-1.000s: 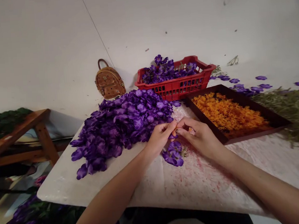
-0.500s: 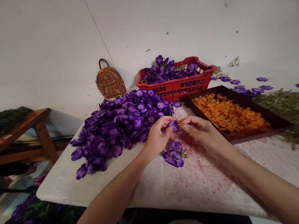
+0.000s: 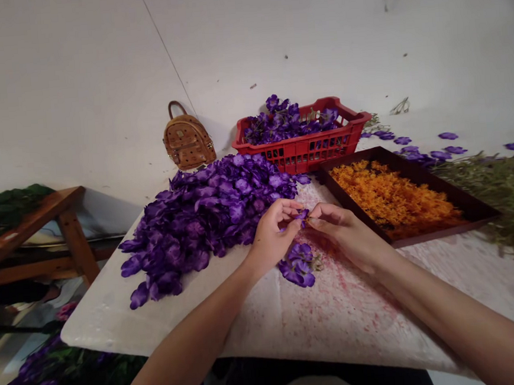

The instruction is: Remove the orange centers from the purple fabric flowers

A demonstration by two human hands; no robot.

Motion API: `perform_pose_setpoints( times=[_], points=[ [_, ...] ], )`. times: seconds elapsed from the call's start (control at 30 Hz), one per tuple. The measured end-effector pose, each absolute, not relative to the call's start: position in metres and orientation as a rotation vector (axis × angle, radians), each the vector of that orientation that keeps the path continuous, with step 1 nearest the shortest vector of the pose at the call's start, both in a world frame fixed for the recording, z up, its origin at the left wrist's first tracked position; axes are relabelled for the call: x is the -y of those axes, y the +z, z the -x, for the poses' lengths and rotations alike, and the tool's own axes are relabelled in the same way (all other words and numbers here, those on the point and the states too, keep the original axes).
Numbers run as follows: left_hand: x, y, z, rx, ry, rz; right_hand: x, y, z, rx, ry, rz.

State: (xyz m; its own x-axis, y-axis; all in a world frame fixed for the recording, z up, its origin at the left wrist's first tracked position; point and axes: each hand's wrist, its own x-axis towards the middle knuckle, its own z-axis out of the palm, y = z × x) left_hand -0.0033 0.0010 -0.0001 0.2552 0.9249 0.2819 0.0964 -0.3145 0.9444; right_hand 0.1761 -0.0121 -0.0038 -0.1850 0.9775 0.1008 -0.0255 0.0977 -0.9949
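Observation:
Between my fingertips, above the table, is a small purple artificial flower (image 3: pixel 302 216). My left hand (image 3: pixel 275 229) pinches its petals from the left. From the right, my right hand (image 3: pixel 340 228) pinches at the flower's other side, where a bit of orange shows; its fingertips partly hide what they grip. Just below my hands lie a few purple flowers (image 3: pixel 299 265) with pale green stems. A big heap of loose purple petals (image 3: pixel 214 208) spreads to the left. To the right is a dark shallow tray (image 3: pixel 443 238) holding orange flower centres (image 3: pixel 393 196).
A red plastic crate (image 3: pixel 316 152) full of purple flowers stands at the back, beside a small brown backpack (image 3: pixel 188 141) against the wall. Green stems (image 3: pixel 504 202) pile up at the far right, near scattered purple petals (image 3: pixel 447 136). A wooden bench (image 3: pixel 71 231) stands left of the table (image 3: pixel 253 317).
My hands have drawn closer together around the flower, and my right fingertips now touch its petals. The flower has turned and shows less of its face. The view has shifted slightly.

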Motion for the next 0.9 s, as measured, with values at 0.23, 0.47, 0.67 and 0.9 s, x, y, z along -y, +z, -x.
perform_pose_setpoints(
  times=[0.23, 0.47, 0.67, 0.9],
  points=[
    [0.0015, 0.001, 0.0018, -0.956, 1.151, -1.603, 0.0106, -0.0021, -0.1765, 1.527, 1.075, 1.066],
    [0.0067, 0.001, -0.0029, -0.944, 1.185, -1.612, 0.0125, 0.0009, -0.1716, 1.658, 0.83, 1.11],
    [0.0023, -0.001, 0.0019, -0.945, 1.171, -1.368, 0.0143, 0.0016, -0.1756, 1.405, 1.23, 1.028],
    [0.0034, -0.0045, 0.0025, -1.059, 1.211, -1.643, 0.0155, -0.0004, -0.1752, 1.158, 1.501, 0.967]
  ],
)
